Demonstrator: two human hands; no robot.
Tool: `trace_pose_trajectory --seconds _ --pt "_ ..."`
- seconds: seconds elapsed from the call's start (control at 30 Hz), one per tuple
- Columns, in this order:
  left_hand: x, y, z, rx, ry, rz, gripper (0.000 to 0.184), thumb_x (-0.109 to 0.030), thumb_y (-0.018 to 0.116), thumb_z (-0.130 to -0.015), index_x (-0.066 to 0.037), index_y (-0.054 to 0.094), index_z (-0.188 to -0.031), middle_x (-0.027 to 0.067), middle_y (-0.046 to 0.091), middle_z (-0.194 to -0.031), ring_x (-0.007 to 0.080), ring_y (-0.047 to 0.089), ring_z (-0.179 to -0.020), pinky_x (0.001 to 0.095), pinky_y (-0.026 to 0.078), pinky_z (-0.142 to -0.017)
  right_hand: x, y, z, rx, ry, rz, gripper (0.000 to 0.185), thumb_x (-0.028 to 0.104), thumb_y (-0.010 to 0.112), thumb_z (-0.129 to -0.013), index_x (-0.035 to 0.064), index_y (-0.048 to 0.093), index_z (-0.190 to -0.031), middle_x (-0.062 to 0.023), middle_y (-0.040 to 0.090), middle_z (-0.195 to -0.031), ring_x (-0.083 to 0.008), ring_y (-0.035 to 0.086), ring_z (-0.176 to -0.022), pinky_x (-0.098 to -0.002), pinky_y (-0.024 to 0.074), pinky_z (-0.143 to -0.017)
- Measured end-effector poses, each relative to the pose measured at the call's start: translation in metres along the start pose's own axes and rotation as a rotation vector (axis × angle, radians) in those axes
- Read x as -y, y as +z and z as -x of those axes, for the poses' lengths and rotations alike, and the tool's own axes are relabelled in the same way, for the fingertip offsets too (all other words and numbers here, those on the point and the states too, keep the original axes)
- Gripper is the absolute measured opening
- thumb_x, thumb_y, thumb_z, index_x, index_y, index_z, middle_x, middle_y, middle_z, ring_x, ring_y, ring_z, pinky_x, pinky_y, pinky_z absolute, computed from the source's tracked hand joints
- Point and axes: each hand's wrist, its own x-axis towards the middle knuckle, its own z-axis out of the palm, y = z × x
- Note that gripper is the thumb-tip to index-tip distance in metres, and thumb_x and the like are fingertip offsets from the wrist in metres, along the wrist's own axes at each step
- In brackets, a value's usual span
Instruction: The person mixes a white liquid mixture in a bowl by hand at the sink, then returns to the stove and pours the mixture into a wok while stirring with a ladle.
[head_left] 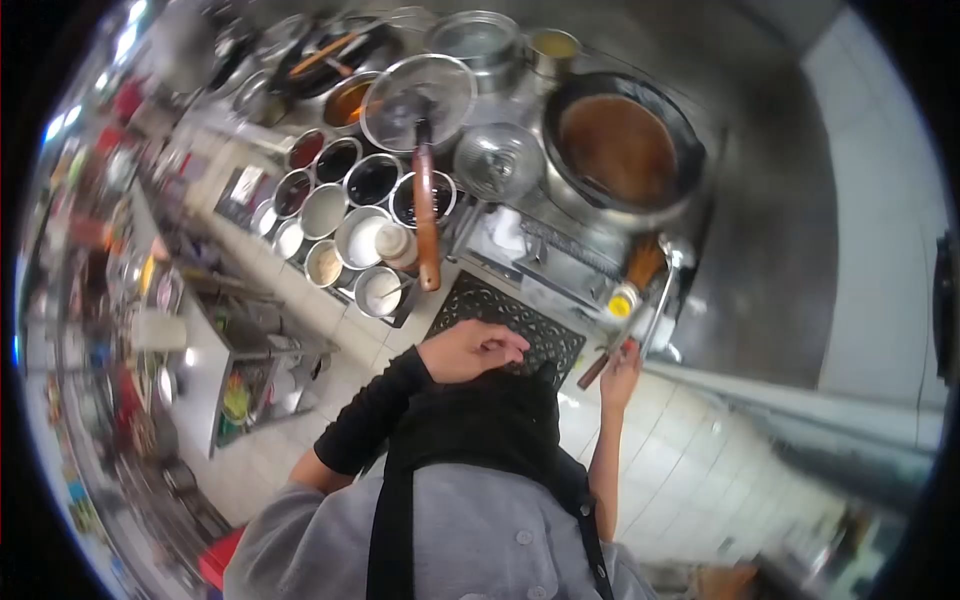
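My left hand is loosely curled in front of the black apron, thumb close to the fingers, with nothing visible in it. At the counter's front edge, my right hand is closed around a wooden-handled utensil, whose handle sticks out to the left. A metal ladle leans just beside that hand, bowl end up. Near it are a yellow-capped bottle and a brown brush. Farther back, a large wok holds brown liquid.
A wooden-handled strainer lies over several seasoning pots. Behind them are a glass-like bowl and a metal pot. A black mat is below the counter. Shelving stands at left.
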Motion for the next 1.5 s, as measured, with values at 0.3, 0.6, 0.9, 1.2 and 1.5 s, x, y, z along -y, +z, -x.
trace_pose_trajectory --seconds 0.3,0.6,0.9,1.2,1.5 --pt "0.019 -0.013 0.071 -0.601 -0.087 0.283 0.025 -0.012 0.055 -0.096 0.003 0.063 -0.115 0.0098 0.069 -0.104 0.0159 0.065 -0.096 0.0283 0.05 -0.087 0.039 -0.039 -0.052 0.287 -0.3 -0.216 0.023 0.004 0.05 -0.094 -0.0046 0.061 -0.112 -0.0221 0.061 -0.104 -0.0386 0.06 -0.091 -0.0412 0.048 -0.082" --pt "0.283 -0.173 0.11 -1.334 -0.311 0.466 0.031 -0.019 0.061 -0.091 0.006 0.066 -0.108 0.0093 0.069 -0.086 0.0138 0.065 -0.071 0.0271 0.055 -0.068 0.222 -0.004 -0.111 0.318 -0.504 -0.222 0.022 0.002 0.051 -0.092 -0.0039 0.061 -0.111 -0.0205 0.061 -0.1 -0.0379 0.061 -0.091 -0.0422 0.0478 -0.082" --pt "0.308 -0.23 0.079 -1.296 -0.334 0.773 0.03 -0.015 0.071 -0.087 -0.004 0.043 -0.085 0.0101 0.06 -0.074 0.0178 0.065 -0.06 0.0283 0.056 -0.051 0.279 0.051 -0.036 0.528 -0.402 -0.121 0.024 0.001 0.052 -0.089 -0.0039 0.062 -0.11 -0.0192 0.061 -0.095 -0.0349 0.062 -0.085 -0.0392 0.05 -0.072" --pt "0.259 -0.25 0.095 -1.126 -0.031 1.003 0.023 0.003 0.057 -0.084 -0.008 0.037 -0.079 0.0046 0.052 -0.068 0.0161 0.059 -0.056 0.0314 0.058 -0.051 0.299 0.065 -0.034 0.57 -0.395 -0.022 0.022 0.004 0.055 -0.09 -0.003 0.063 -0.109 -0.0184 0.063 -0.093 -0.0311 0.064 -0.079 -0.0367 0.051 -0.068" --pt "0.227 -0.263 0.121 -1.048 0.106 0.981 0.022 0.002 0.06 -0.084 -0.008 0.041 -0.08 0.0026 0.052 -0.07 0.0104 0.056 -0.056 0.0299 0.06 -0.054 0.327 0.06 -0.052 0.441 -0.295 -0.009 0.019 0.001 0.055 -0.09 -0.0033 0.064 -0.106 -0.0164 0.061 -0.09 -0.0253 0.061 -0.068 -0.0335 0.0486 -0.061"
